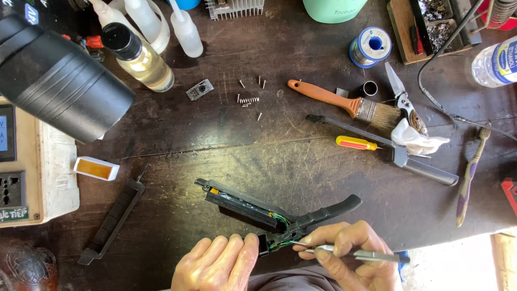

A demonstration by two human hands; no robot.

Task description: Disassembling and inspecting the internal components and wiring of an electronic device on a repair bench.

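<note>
Two hands at near table edge: left hand (215, 264) closed over hinge end of opened black hair straightener (269, 213); right hand (350, 253) pinching metal tweezers (350, 252), tips at exposed wires. Straightener's long axis runs up-left away from hands, free arm up-right. Left hand nearer body of it. Beyond straightener: loose screws and spring (250, 97), paintbrush (344, 105), yellow screwdriver (356, 143); left of it, detached black plate (113, 221).

Both hands, left hand (215, 264) and right hand (350, 250), bare, no rings or sleeves.
</note>
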